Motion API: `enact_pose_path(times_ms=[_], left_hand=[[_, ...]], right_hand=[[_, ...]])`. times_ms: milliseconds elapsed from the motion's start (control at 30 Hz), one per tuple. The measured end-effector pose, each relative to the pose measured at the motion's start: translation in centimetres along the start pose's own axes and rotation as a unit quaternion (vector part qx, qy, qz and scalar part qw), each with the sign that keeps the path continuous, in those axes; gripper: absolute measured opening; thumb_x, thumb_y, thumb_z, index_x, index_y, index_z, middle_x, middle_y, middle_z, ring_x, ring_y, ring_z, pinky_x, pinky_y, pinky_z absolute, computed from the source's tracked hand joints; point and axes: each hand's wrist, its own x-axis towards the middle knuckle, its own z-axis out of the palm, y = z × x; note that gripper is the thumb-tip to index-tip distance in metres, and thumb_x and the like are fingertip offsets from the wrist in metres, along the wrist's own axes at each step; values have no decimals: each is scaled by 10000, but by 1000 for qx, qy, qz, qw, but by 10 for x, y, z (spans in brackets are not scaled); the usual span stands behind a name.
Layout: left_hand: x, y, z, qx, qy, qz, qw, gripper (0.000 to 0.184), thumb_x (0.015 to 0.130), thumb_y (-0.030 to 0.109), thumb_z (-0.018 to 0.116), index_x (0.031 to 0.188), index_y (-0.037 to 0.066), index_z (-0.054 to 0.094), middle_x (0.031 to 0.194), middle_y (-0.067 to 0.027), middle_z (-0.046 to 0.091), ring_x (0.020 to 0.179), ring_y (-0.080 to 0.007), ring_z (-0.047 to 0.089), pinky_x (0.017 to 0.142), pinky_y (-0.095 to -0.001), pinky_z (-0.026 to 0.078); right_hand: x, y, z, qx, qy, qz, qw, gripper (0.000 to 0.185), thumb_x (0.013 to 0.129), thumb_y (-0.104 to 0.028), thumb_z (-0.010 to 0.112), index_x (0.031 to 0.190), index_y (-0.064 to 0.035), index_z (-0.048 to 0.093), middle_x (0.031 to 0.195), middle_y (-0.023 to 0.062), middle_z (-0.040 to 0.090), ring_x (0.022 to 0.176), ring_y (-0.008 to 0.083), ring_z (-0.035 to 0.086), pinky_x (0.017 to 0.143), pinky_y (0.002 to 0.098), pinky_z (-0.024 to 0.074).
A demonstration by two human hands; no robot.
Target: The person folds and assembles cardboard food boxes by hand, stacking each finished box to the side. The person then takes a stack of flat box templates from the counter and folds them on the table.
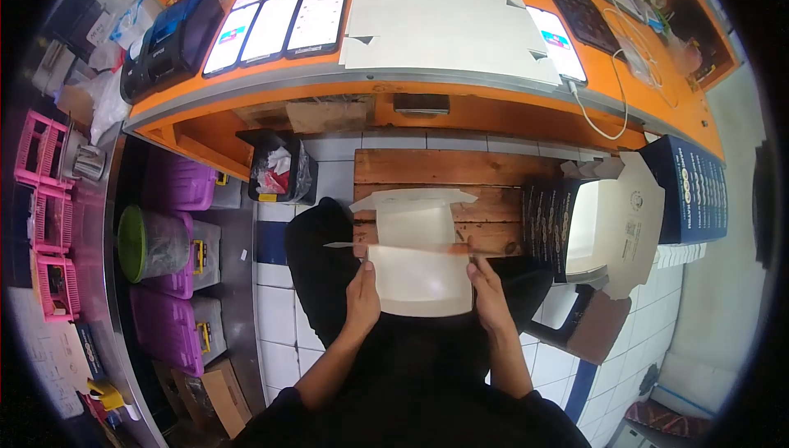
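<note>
A part-folded white cardboard box (pixel 419 279) rests over my lap, its pale inside facing up and its lid flap standing away from me. My left hand (pixel 362 296) is closed on the box's left side wall, with the thumb along the upper edge. On the opposite wall, my right hand (pixel 491 293) grips in the same way. The far fold and side tabs look slightly blurred. Beyond the box lies a wooden slatted bench (pixel 411 170). The undersides of the box and most of my fingers are hidden.
Flat white box blanks (pixel 444 20) lie on the orange desk (pixel 329 86), beside several lit phones (pixel 316 22) and a tablet (pixel 579 8). Dark printed boxes (pixel 546 222) stand at right. A small bin (pixel 283 170) and purple-lidded containers (pixel 168 333) are at left.
</note>
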Motion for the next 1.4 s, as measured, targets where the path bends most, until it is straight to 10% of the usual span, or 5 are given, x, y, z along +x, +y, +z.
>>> enact_pose_path(times_ms=[200,533,900,1067,1400], left_hand=[[45,17,10,168,47,238,956,350,1059,234,475,1236,-22,635,1115,-254,674,1084,-410,645,942,-403,492],[99,-43,18,314,68,139,937,339,981,239,573,1217,17,672,1132,-271,634,1043,-438,618,884,-481,499],[107,-78,27,151,97,79,981,392,1000,225,535,1321,18,625,1059,-257,691,1009,-382,655,930,-440,491],[107,-71,30,-38,73,-31,996,465,1055,303,479,1403,5,561,1308,-163,629,1204,-230,575,1039,-330,418],[101,-66,27,-199,-7,-89,976,605,1074,395,431,1546,24,356,1499,-154,455,1393,-236,404,1148,-308,299]], right_hand=[[57,11,-10,36,76,-90,992,329,1041,-238,557,1298,-40,502,1229,65,572,1159,166,518,1037,299,384],[116,67,-13,-40,87,-68,993,316,1044,-292,568,1258,-60,551,1211,46,575,1151,148,507,1021,292,397],[119,64,-11,-185,106,-21,977,329,1006,-262,584,1191,3,648,1117,126,702,1037,219,642,924,344,486],[116,49,-2,-197,124,7,973,423,1020,-237,566,1343,36,581,1277,137,645,1195,212,580,1035,305,425],[124,52,-12,-131,81,16,988,394,991,-169,523,1331,15,597,1268,189,653,1193,256,603,1053,324,417]])
